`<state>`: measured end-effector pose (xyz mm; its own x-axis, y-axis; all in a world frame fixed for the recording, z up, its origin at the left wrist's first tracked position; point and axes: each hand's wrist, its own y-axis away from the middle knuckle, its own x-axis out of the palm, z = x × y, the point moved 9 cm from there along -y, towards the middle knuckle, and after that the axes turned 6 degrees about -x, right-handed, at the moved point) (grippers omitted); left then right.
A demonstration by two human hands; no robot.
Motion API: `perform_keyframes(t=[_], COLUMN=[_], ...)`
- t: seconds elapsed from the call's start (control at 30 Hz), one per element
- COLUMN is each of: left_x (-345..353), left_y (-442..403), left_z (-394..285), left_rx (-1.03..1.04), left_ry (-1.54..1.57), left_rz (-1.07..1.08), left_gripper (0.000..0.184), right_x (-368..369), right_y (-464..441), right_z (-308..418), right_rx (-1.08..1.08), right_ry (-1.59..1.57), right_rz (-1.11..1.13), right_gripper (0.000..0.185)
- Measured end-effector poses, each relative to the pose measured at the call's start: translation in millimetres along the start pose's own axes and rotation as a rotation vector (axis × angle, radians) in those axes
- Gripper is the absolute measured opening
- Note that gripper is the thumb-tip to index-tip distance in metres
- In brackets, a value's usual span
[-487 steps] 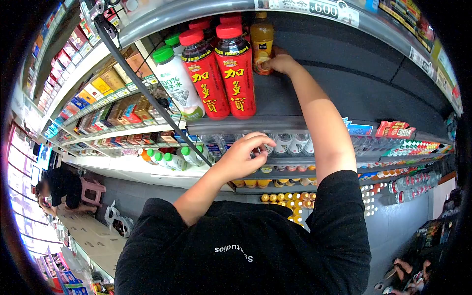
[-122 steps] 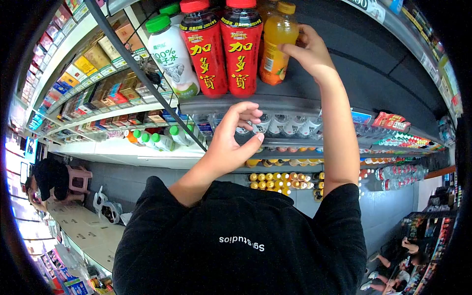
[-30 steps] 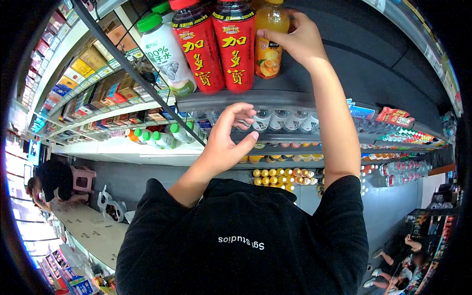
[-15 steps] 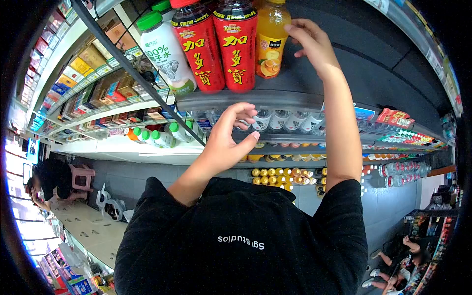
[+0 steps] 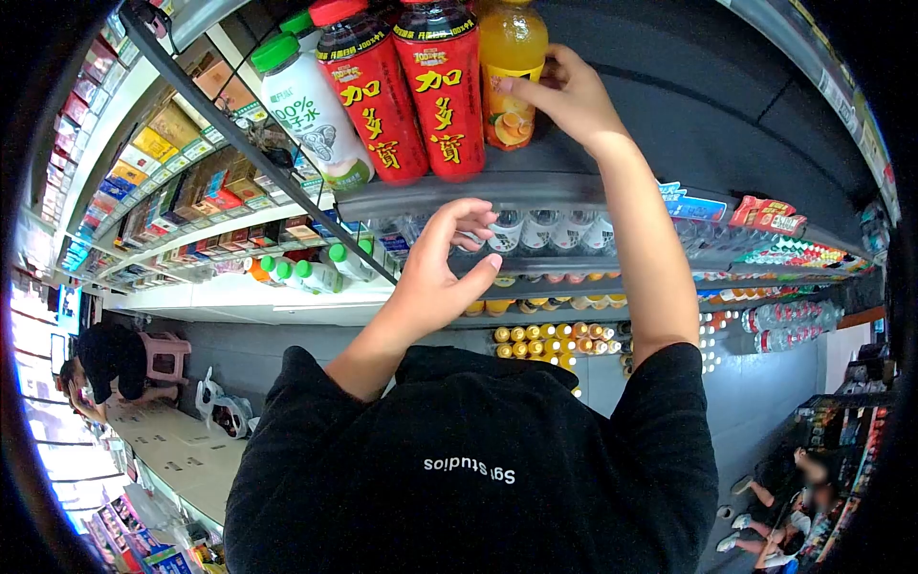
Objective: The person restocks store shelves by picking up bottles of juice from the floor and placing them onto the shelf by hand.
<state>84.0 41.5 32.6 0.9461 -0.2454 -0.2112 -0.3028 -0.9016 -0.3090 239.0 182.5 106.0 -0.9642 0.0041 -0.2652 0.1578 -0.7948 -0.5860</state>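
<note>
My right hand (image 5: 577, 103) is closed around the right side of an orange juice bottle (image 5: 512, 48), thumb across its label and fingers behind it. The bottle stands upright on the dark shelf (image 5: 660, 105), at the right end of a row. Beside it are two red herbal tea bottles (image 5: 442, 110) with yellow lettering, then a white bottle with a green cap (image 5: 308, 115). In front of the lower shelf, my left hand (image 5: 445, 263) hangs with its fingers curved and apart, holding nothing. Clear bottles with white labels (image 5: 538, 230) stand just beyond it.
Shelves of boxed goods (image 5: 182, 182) line the left, behind a dark metal bar (image 5: 229, 120). Yellow-capped bottles (image 5: 545, 340) stand low down. A person sits by a pink stool (image 5: 167, 359) at left; other people are at lower right.
My right hand has moved left and closed on the orange juice bottle, its thumb now over the label. The left hand has stayed about the same. The view has shifted slightly.
</note>
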Motion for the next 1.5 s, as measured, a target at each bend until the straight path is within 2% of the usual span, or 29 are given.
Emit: perform_keyframes(t=[0.2,0.27,0.33,0.37,0.53,0.6,1.5], left_x=[1.9,3.2,7.1,7.9,8.9,7.3,6.4], left_y=[1.4,1.8,2.2,2.7,4.5,4.4,2.1], left_z=[-1.7,-1.9,0.2,0.4,2.3,1.3,4.4], left_rx=[-0.006,-0.007,-0.022,-0.015,-0.033,-0.033,-0.020], left_ry=[-0.018,-0.022,-0.044,-0.045,-0.025,-0.039,-0.071], left_rz=[0.007,0.014,0.058,0.060,0.064,0.060,0.062], left_gripper=[0.049,0.049,0.051,0.051,0.051,0.051,0.050], right_x=[-27.7,-27.5,-16.3,-12.0,8.9,7.7,8.5], right_y=[3.9,7.5,8.3,11.9,21.7,23.1,22.1], right_z=[-5.6,-11.5,-3.5,-12.7,-20.6,-23.4,-19.6], right_rx=[0.149,0.143,-0.045,0.011,0.081,0.128,0.132], right_ry=[-0.117,-0.138,0.173,0.263,0.156,0.251,0.207], right_rz=[-0.124,-0.115,0.000,0.043,0.123,0.127,0.084], right_gripper=[0.055,0.059,0.066,0.072,0.064,0.063,0.062])
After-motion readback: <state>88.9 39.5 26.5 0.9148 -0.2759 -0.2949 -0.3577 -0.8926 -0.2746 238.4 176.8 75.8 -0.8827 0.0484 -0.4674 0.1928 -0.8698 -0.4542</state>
